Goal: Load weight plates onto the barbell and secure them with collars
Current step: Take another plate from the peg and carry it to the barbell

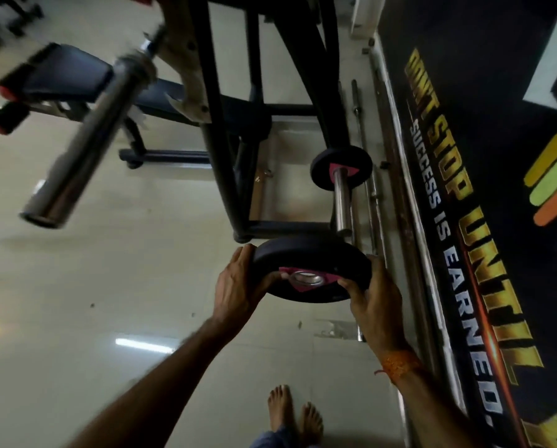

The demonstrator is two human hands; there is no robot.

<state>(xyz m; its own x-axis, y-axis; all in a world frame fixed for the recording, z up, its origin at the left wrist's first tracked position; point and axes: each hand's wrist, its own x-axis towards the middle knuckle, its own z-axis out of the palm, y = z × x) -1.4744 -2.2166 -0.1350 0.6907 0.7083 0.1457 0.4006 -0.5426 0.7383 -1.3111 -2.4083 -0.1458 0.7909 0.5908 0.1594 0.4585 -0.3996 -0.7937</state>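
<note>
A black weight plate (309,257) with a pink label and a steel centre hole hangs in the air in front of me. My left hand (238,286) grips its left rim and my right hand (375,295) grips its right rim, thumbs on the near face. The barbell's bare chrome sleeve (83,150) juts toward me at the upper left, resting in the rack. A second black plate (338,169) sits on a chrome storage peg of the rack just beyond the held plate. No collar shows in the view.
The black rack frame (225,150) stands ahead, with a padded bench (67,72) behind it at the left. Several spare bars (372,195) lie along the wall banner (464,221) on the right. My bare feet (295,415) stand on the pale tiled floor.
</note>
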